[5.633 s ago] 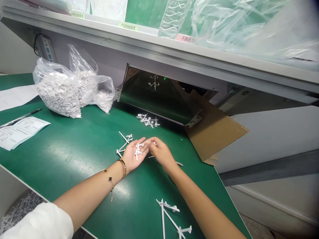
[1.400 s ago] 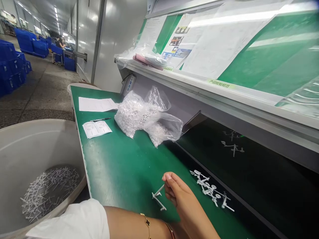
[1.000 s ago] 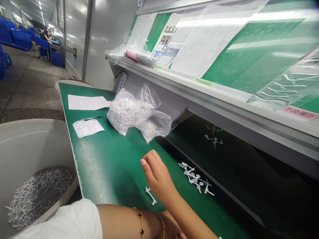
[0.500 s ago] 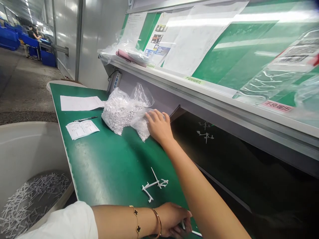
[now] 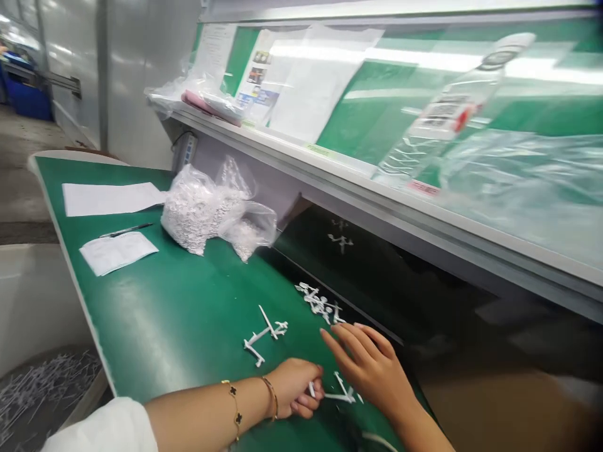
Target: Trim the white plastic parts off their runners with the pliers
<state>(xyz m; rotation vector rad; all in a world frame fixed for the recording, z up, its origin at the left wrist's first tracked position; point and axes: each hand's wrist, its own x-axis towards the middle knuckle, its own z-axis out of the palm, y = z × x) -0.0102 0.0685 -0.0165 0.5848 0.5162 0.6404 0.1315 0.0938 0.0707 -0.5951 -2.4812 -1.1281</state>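
My left hand (image 5: 296,388), with bracelets at the wrist, is closed round a small white plastic piece (image 5: 311,389) above the green table (image 5: 164,314). Just right of it lies a branched white piece (image 5: 346,394). My right hand (image 5: 370,364) hovers over the table with its fingers spread and nothing visible in them. Beyond its fingertips sits a pile of white pieces (image 5: 318,302). Another branched white piece (image 5: 264,336) rests behind my left hand. Two clear bags of small white parts, a large one (image 5: 191,207) and a smaller one (image 5: 247,233), stand farther back.
Papers (image 5: 117,252), a pen (image 5: 126,230) and a white sheet (image 5: 110,198) lie at the back left. A tub (image 5: 23,282) of white sticks stands left of the table. Above hangs a shelf edge (image 5: 282,150) with a plastic bottle (image 5: 443,113) over it.
My right hand has left the smaller bag and come back near my left hand, uncovering the pile of white pieces. The view has turned to the right.
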